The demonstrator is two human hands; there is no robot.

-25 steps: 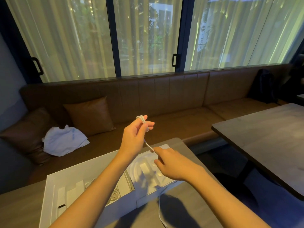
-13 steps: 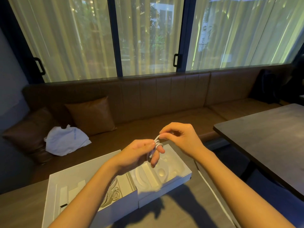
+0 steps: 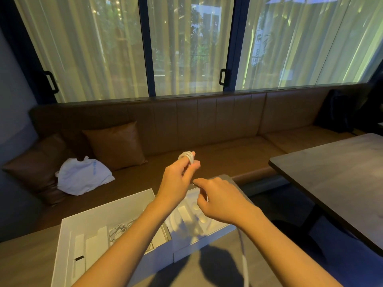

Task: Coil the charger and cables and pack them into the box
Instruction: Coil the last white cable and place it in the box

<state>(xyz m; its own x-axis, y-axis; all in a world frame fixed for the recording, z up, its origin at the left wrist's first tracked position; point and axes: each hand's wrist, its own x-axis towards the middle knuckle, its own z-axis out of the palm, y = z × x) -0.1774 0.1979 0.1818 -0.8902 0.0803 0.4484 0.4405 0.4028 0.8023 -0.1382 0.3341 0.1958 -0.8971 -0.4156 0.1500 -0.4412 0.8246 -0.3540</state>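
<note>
My left hand (image 3: 178, 177) is raised above the open white box (image 3: 97, 216), with loops of a thin white cable (image 3: 186, 156) wound around its fingertips. My right hand (image 3: 217, 199) hovers just below and to the right, fingers pinched on the free run of that cable. The loose tail of the cable (image 3: 244, 264) hangs down past my right wrist toward the near table edge. In the box, another coiled cable (image 3: 118, 229) lies in the left part, and a moulded white insert (image 3: 186, 220) fills the right part, half hidden by my arms.
The box sits on a wooden table (image 3: 24, 264). A brown bench with a cushion (image 3: 116, 143) and a white bag (image 3: 83, 176) runs behind it. A second dark table (image 3: 335, 179) stands at the right, with a gap between the two.
My left hand rose with the coil on its fingertips. My right hand dropped from above the coil to below it, drawing the cable down.
</note>
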